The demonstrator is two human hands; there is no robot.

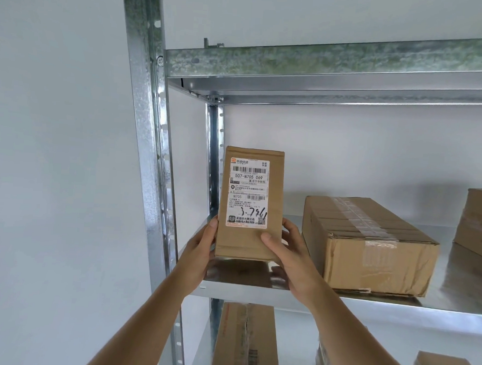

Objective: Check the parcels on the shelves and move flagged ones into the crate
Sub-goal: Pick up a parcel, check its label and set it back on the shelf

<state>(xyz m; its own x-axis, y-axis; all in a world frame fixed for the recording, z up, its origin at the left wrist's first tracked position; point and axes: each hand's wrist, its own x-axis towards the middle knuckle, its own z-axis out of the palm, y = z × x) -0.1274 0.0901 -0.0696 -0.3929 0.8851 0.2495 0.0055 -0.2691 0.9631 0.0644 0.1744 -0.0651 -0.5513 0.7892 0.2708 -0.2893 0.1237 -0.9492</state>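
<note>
Two hands on one parcel [247,238]: we hold it upright at the left end of the middle shelf [256,292], near the front edge; can't tell if its bottom touches the shelf or sits just above it. Left hand [203,244] grips the left side, thumb on the front edge, other fingers hidden behind. Right hand [289,252] grips the lower right corner, thumb pressed flat on the front face, fingers curled round the right side. Parcel is a slim rectangular box of plain brown corrugated card, matte. White shipping label [248,193] covers most of the front: barcodes, printed "507-N705 069", "N705", handwritten black marker digits near the bottom.

Just right of it, a wider flat carton [370,245] lies on the same shelf, apart from our parcel; creased card, clear glossy tape along the top seam and down the front. Another carton [480,220] is cut off at the right edge. Shelving is galvanised steel, spangled finish, slotted upright [149,149] at left. Lower shelf carries three more brown cartons, the left one [244,341] taped.
</note>
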